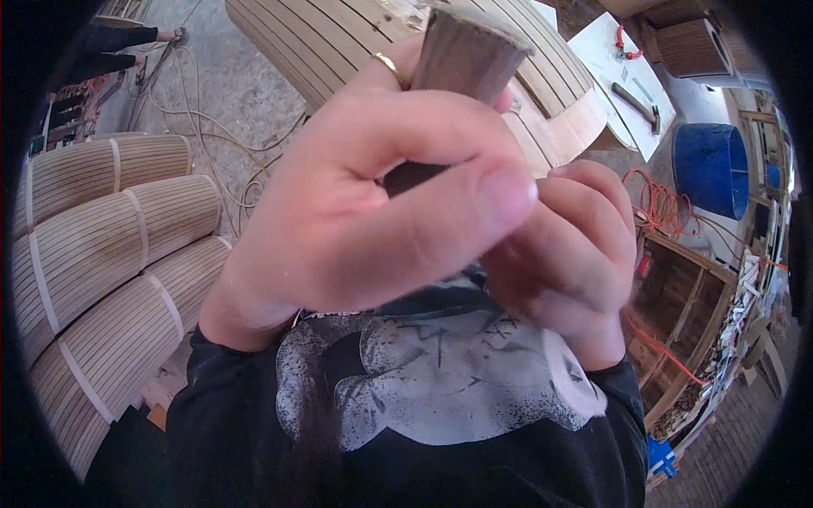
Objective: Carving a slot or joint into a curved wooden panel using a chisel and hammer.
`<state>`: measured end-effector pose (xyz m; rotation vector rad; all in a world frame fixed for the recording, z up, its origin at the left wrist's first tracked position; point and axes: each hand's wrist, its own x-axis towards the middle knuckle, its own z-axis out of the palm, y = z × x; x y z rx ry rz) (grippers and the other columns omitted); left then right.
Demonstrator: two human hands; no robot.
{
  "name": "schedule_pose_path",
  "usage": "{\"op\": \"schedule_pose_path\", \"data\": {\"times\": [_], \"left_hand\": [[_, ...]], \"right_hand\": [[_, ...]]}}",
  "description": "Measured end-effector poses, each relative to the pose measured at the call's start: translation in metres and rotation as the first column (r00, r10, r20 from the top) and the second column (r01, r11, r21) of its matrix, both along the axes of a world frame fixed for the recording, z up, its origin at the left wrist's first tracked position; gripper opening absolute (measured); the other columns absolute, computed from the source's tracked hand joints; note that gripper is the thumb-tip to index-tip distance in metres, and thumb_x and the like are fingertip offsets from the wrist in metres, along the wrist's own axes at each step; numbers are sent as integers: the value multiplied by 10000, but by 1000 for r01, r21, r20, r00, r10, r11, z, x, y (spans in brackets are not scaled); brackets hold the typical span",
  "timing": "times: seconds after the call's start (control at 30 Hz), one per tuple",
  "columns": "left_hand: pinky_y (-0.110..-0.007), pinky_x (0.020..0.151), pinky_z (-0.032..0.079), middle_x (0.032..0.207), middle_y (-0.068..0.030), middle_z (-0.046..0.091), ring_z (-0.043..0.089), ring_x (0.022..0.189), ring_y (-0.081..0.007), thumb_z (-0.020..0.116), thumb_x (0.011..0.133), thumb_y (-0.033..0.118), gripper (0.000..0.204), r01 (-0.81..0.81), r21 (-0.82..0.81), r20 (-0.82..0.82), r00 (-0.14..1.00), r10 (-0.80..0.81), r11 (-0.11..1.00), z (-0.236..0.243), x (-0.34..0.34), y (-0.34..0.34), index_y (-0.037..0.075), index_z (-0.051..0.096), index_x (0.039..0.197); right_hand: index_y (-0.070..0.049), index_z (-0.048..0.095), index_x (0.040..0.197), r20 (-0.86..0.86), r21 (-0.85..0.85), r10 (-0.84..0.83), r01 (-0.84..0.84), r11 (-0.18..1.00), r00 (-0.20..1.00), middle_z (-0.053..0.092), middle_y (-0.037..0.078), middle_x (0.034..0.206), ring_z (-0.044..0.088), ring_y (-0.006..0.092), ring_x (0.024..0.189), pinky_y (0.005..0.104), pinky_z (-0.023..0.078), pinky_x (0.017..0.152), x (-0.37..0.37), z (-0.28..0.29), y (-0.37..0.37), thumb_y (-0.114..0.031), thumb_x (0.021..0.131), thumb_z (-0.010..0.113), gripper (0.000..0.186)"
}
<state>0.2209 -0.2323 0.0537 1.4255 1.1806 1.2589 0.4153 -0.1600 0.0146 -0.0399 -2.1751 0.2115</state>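
Close in front of me, my left hand (364, 203) is closed around a worn brown wooden piece (470, 55). Its flat, wider end sticks up above my fingers, and its lower part is hidden inside my hand. A ring is on one of the left fingers. Just right of it and touching it, my right hand (567, 245) has its fingers curled in; whatever they grip is hidden. Behind both hands lies a curved panel of wooden slats (313, 42) with dark gaps between them.
A white board (622, 85) at the far right carries a hammer (635, 106) and red-handled pliers (625, 42). Bundled slatted panels (102, 254) lie at left. Cords (199, 118) trail over the floor. Right are a blue barrel (710, 169), orange cord (660, 203) and wooden crate (677, 305). Another person's arm (127, 38) shows far left.
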Motion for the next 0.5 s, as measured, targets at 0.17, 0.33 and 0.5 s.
{"op": "schedule_pose_path", "data": {"times": [0.17,0.33,0.5], "left_hand": [[-376,986,360,881,-92,648,513,1113,-232,622,879,437,380,65,16,-64,996,-63,998,4,0,0,74,679,779],[-375,943,377,926,-103,630,520,1057,-206,649,850,390,323,121,-93,-109,985,-131,988,10,-1,0,72,682,803],[-333,870,396,1176,-180,541,526,902,-147,643,849,372,326,63,-43,-98,993,-67,997,9,5,0,49,678,844]], "right_hand": [[-89,706,925,203,-109,-10,32,994,979,656,95,972,612,324,854,432,524,730,7,15,-1,-206,617,800,342],[-87,718,934,225,-76,-44,62,995,973,663,91,979,608,321,889,419,520,742,9,11,-1,-231,629,813,351],[-100,734,967,216,-95,-88,110,989,973,670,84,978,608,319,896,412,520,744,10,7,-4,-239,628,821,377]]}}
